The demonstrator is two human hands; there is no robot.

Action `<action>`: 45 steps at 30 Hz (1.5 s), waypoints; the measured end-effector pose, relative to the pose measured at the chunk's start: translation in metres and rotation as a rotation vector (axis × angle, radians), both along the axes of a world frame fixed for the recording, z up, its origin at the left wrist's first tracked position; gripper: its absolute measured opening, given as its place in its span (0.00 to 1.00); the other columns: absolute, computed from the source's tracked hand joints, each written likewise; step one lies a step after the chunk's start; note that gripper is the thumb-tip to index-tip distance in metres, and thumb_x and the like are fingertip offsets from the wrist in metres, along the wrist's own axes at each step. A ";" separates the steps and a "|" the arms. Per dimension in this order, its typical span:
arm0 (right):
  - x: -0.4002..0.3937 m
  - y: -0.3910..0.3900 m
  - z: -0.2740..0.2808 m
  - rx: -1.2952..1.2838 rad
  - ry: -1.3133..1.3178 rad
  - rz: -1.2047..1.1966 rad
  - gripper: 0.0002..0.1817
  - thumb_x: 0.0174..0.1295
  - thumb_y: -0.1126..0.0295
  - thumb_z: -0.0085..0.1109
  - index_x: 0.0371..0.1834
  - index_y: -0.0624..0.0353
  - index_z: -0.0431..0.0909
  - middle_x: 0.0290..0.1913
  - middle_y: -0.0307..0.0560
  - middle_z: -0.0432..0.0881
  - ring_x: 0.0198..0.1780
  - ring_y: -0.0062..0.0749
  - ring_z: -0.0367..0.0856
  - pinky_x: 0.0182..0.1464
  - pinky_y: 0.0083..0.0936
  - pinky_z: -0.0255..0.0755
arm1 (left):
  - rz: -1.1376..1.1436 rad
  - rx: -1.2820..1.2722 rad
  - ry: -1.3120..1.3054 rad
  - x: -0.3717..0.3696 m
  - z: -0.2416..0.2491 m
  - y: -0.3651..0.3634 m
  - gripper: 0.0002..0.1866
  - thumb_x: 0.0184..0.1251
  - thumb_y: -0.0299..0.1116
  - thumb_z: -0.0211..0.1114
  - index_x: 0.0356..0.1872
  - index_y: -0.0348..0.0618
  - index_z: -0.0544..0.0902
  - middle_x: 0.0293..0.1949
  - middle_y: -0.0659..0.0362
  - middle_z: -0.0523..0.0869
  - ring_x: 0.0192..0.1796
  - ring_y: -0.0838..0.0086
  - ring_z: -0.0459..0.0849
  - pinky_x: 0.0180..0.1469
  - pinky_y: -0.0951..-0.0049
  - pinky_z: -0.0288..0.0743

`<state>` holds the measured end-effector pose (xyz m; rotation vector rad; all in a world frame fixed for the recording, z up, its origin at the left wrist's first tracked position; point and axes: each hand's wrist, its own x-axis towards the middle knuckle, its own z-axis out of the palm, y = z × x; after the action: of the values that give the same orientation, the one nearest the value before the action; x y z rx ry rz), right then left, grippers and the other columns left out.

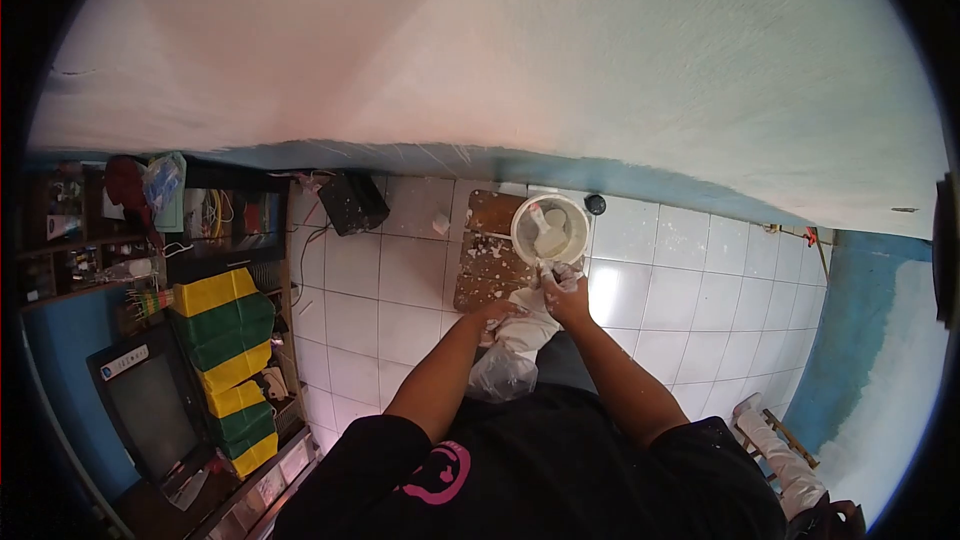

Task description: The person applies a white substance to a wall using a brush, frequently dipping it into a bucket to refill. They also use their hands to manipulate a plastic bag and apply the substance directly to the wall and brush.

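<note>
Overhead, head view: left hand rests curled on a white cloth; right hand grips the cloth's upper end, just below a white bucket. Bucket stands on a spattered board on tiled floor. Clear bag beneath the cloth.
</note>
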<state>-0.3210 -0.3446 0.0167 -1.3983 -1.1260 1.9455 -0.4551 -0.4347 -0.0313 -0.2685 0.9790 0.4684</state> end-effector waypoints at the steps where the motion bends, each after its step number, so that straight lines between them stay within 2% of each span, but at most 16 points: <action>1: 0.001 -0.003 0.007 0.016 -0.172 0.095 0.08 0.60 0.69 0.55 0.31 0.65 0.78 0.28 0.39 0.79 0.29 0.18 0.76 0.33 0.16 0.69 | 0.029 -0.038 -0.016 -0.003 -0.014 -0.005 0.12 0.59 0.31 0.58 0.42 0.39 0.79 0.37 0.55 0.84 0.34 0.70 0.84 0.37 0.68 0.81; 5: 0.002 -0.029 -0.052 0.184 -0.172 0.015 0.12 0.56 0.69 0.58 0.38 0.66 0.80 0.33 0.46 0.83 0.31 0.25 0.79 0.37 0.23 0.71 | 0.038 0.059 0.218 -0.018 -0.062 -0.018 0.12 0.60 0.38 0.58 0.42 0.44 0.80 0.35 0.60 0.85 0.32 0.73 0.83 0.34 0.72 0.78; 8: -0.002 -0.034 -0.059 0.124 -0.278 0.068 0.11 0.56 0.69 0.58 0.38 0.66 0.80 0.32 0.50 0.84 0.32 0.27 0.80 0.36 0.26 0.72 | 0.035 0.119 0.371 -0.022 -0.080 -0.010 0.15 0.59 0.40 0.60 0.44 0.44 0.79 0.38 0.59 0.84 0.37 0.72 0.83 0.38 0.71 0.77; 9: -0.004 -0.034 -0.058 0.134 -0.390 0.089 0.11 0.56 0.69 0.58 0.37 0.67 0.80 0.31 0.51 0.83 0.32 0.29 0.81 0.34 0.28 0.72 | -0.114 0.055 0.557 -0.022 -0.083 -0.004 0.19 0.57 0.39 0.63 0.48 0.41 0.78 0.43 0.57 0.83 0.44 0.70 0.81 0.44 0.70 0.74; 12: -0.007 -0.035 -0.062 0.209 -0.452 0.133 0.13 0.59 0.68 0.58 0.36 0.71 0.78 0.29 0.48 0.82 0.30 0.21 0.76 0.34 0.23 0.70 | -0.292 0.090 0.941 -0.024 -0.047 0.010 0.23 0.54 0.38 0.65 0.51 0.38 0.76 0.46 0.55 0.82 0.48 0.68 0.79 0.49 0.70 0.72; 15: -0.005 -0.032 -0.058 0.606 -0.646 0.337 0.15 0.58 0.66 0.59 0.37 0.70 0.78 0.27 0.48 0.82 0.28 0.23 0.76 0.32 0.26 0.71 | -0.337 0.318 0.978 -0.030 -0.031 0.016 0.24 0.52 0.34 0.66 0.51 0.37 0.76 0.46 0.54 0.82 0.46 0.70 0.80 0.48 0.69 0.73; 18: -0.008 -0.034 -0.060 0.378 -0.640 0.182 0.13 0.57 0.67 0.59 0.34 0.69 0.78 0.25 0.47 0.81 0.26 0.23 0.76 0.30 0.26 0.71 | -0.206 0.555 0.948 -0.027 -0.068 0.008 0.22 0.52 0.31 0.65 0.51 0.39 0.76 0.46 0.54 0.82 0.43 0.71 0.80 0.44 0.71 0.74; 21: 0.004 -0.035 -0.081 0.221 -0.679 0.177 0.12 0.55 0.64 0.58 0.36 0.61 0.80 0.29 0.54 0.82 0.32 0.43 0.83 0.35 0.32 0.73 | -0.225 0.494 0.757 -0.027 -0.048 0.022 0.22 0.54 0.30 0.64 0.53 0.41 0.75 0.46 0.55 0.81 0.41 0.74 0.81 0.40 0.72 0.76; 24: 0.010 -0.041 -0.095 0.083 -0.442 0.030 0.13 0.55 0.62 0.57 0.35 0.61 0.79 0.27 0.51 0.82 0.29 0.37 0.81 0.34 0.30 0.72 | -0.135 0.509 0.751 -0.022 -0.051 0.029 0.29 0.55 0.34 0.65 0.59 0.44 0.68 0.49 0.56 0.79 0.40 0.74 0.80 0.37 0.71 0.77; 30: 0.013 -0.035 -0.057 0.097 -0.600 0.139 0.13 0.56 0.66 0.56 0.32 0.68 0.75 0.28 0.51 0.81 0.28 0.30 0.79 0.34 0.27 0.72 | -0.071 0.268 0.697 -0.016 -0.039 0.064 0.44 0.56 0.42 0.65 0.68 0.43 0.49 0.52 0.46 0.74 0.48 0.64 0.78 0.46 0.68 0.75; 31: 0.014 -0.032 -0.052 0.141 -0.639 0.180 0.14 0.56 0.64 0.56 0.33 0.68 0.76 0.29 0.53 0.81 0.30 0.35 0.80 0.36 0.28 0.73 | -0.009 0.277 0.575 -0.017 -0.013 0.073 0.42 0.56 0.42 0.64 0.68 0.50 0.49 0.48 0.49 0.76 0.47 0.64 0.78 0.39 0.64 0.77; 34: 0.022 -0.029 -0.039 0.219 -0.719 0.289 0.16 0.55 0.61 0.55 0.37 0.65 0.78 0.34 0.57 0.81 0.37 0.47 0.81 0.41 0.33 0.73 | 0.071 0.282 0.432 -0.012 -0.061 0.085 0.36 0.57 0.38 0.60 0.65 0.55 0.53 0.47 0.50 0.75 0.44 0.62 0.79 0.33 0.62 0.78; 36: 0.027 -0.028 -0.038 0.189 -0.711 0.354 0.17 0.56 0.59 0.54 0.39 0.63 0.79 0.37 0.59 0.81 0.41 0.52 0.80 0.44 0.34 0.72 | 0.115 0.285 0.346 -0.013 -0.054 0.093 0.29 0.56 0.29 0.53 0.60 0.54 0.57 0.50 0.49 0.73 0.43 0.58 0.80 0.33 0.58 0.81; 40: 0.034 -0.025 -0.023 0.281 -0.736 0.368 0.16 0.57 0.60 0.55 0.37 0.63 0.79 0.31 0.53 0.82 0.33 0.44 0.82 0.38 0.32 0.74 | 0.162 0.331 0.418 -0.004 -0.032 0.101 0.31 0.53 0.23 0.49 0.62 0.50 0.54 0.53 0.47 0.70 0.46 0.56 0.79 0.36 0.56 0.82; 42: 0.048 -0.021 -0.033 0.229 -0.622 0.316 0.13 0.57 0.65 0.56 0.35 0.65 0.78 0.25 0.50 0.81 0.25 0.28 0.79 0.30 0.25 0.73 | 0.105 0.362 0.484 0.002 -0.025 0.101 0.32 0.53 0.23 0.49 0.63 0.48 0.53 0.53 0.47 0.69 0.47 0.56 0.79 0.36 0.57 0.82; 45: 0.051 0.006 0.040 0.459 -0.468 0.237 0.12 0.58 0.66 0.56 0.33 0.67 0.78 0.23 0.48 0.80 0.23 0.22 0.76 0.28 0.22 0.71 | 0.032 0.501 0.661 0.009 -0.024 0.101 0.33 0.55 0.25 0.51 0.64 0.45 0.52 0.52 0.46 0.71 0.46 0.58 0.79 0.34 0.59 0.83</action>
<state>-0.2697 -0.3387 0.0562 -1.5419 -1.8869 1.3878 -0.4460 -0.3336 -0.0555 0.3494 1.4536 0.8400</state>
